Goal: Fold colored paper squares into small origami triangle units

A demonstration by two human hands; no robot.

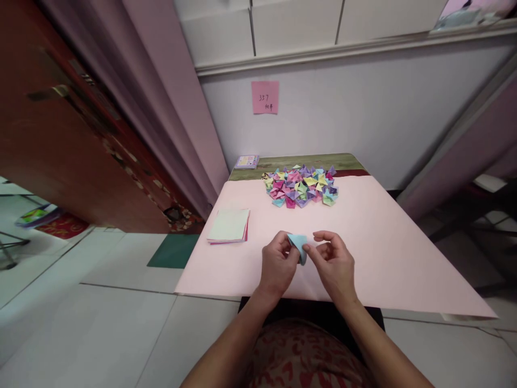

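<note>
A small folded piece of light blue origami paper (pixel 299 242) is held up just above the near part of the pink-covered table (pixel 388 253). My left hand (pixel 279 260) is closed on its left side, thumb and fingers pinching it. My right hand (pixel 332 263) comes at it from the right; its thumb touches the paper's right edge, while the forefinger is bent and stands apart from the thumb. Left of my hands lies a stack of square paper sheets (pixel 229 225), pale green on top. Beyond them is a heap of many-coloured folded paper pieces (pixel 301 186).
A small stack of printed cards or booklets (pixel 247 161) rests at the table's far left corner. A pink note (pixel 265 97) is stuck to the wall behind. To the left stand a purple curtain (pixel 173 97) and a reddish-brown door (pixel 81 129).
</note>
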